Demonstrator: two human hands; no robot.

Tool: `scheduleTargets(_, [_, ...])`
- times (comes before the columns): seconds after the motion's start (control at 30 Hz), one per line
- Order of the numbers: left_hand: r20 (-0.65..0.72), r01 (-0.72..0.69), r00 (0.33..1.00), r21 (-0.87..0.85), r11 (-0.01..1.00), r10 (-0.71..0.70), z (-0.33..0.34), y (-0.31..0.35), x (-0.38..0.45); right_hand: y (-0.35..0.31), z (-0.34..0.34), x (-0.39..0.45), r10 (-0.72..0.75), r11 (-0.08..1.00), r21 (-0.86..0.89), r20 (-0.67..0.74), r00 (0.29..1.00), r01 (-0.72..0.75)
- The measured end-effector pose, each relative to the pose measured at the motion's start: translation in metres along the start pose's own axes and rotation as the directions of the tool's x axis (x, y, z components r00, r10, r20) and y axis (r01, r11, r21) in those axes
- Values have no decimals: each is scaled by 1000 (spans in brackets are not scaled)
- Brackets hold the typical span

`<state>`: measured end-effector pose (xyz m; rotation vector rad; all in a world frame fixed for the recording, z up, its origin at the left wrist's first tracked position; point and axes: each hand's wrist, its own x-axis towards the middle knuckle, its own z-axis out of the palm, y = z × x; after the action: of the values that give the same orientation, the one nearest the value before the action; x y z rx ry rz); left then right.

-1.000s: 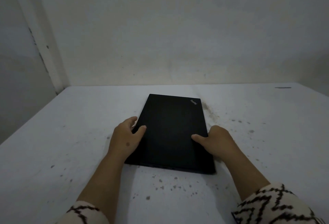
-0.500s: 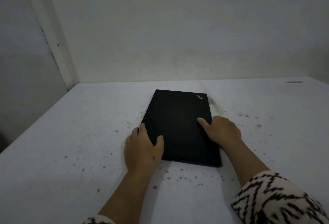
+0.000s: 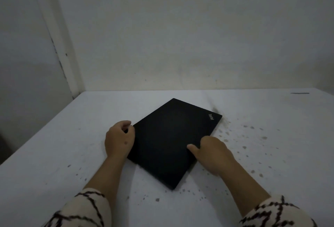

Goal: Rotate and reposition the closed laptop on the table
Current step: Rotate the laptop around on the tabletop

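Nearest the camera, two patterned sleeves, cream with black zigzag lines, enter from the near edge of the tabletop (image 3: pixel 45 154): the left sleeve (image 3: pixel 79 208) and the right sleeve (image 3: pixel 278 214). Bare forearms run forward from them over the white, dark-speckled surface.

The left hand (image 3: pixel 119 139) rests at the laptop's left corner, fingers curled loosely inward against that corner and its near-left edge; whether they truly clamp it cannot be told. The right hand (image 3: pixel 213 151) lies against the laptop's near-right edge, thumb pressed flat on the lid, the other fingers bent down beside or under the edge, hidden from sight.

The closed black laptop (image 3: pixel 173 136) lies flat about midway across the tabletop, closer to the far edge than the near one. It sits turned diagonally, one corner pointing at the person and the opposite corner at the far edge. A small logo (image 3: pixel 211 116) sits near its right corner.

Beyond the far edge rises a plain pale wall (image 3: pixel 180 37), meeting a side wall at the left.
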<state>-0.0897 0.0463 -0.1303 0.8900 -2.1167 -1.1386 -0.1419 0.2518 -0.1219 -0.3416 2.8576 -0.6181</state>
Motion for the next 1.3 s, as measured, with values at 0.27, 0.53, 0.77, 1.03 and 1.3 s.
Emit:
scheduleTargets(0.27, [93,95,991,44,994,-99,14,6,-52,15,-28,47,14,996,-81,-263,965,-37])
scheduleTargets(0.53, [286,383,902,-181,906,-324,30,27,-115,18,-32,119,-123,983,-160,-240,963,86])
scheduleTargets(0.77, [196,416,909,-365,832,-369,32,33,-115,18,-24,141,-38,986,-166,-158,987,11])
scheduleTargets(1.03, [33,298,948,-435,850,-316,31,29,-116,22,-25,140,11,999,-48,-141,990,-18])
scheduleTargets(1.3, [-12,159,981,-523,838,-193,22,23,-103,43,-31,113,110,994,48,-244,964,-101])
